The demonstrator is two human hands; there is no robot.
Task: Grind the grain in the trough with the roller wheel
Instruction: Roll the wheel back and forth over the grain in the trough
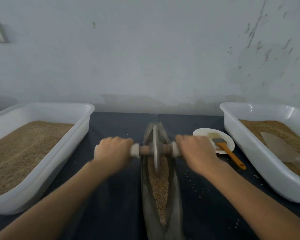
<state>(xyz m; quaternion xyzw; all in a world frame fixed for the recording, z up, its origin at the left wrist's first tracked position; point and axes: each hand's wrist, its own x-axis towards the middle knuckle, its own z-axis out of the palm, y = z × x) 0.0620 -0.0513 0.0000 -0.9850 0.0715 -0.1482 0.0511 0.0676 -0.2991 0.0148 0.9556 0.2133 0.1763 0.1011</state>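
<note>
Roller wheel (155, 149) upright in trough (146, 201), both hands' grip on its axle.

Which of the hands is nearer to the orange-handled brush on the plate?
The right hand. It grips the roller's axle end just beside the brush, nearly touching the plate. The left hand grips the opposite end, across the trough.

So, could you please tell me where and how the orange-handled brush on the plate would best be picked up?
Take the orange-handled brush by its handle, coming from the near right. The handle's free end sticks out past the rim of the paper plate toward the person, while the bristle head lies on the plate. The right hand, which now grips the roller wheel axle, is nearest.
</note>
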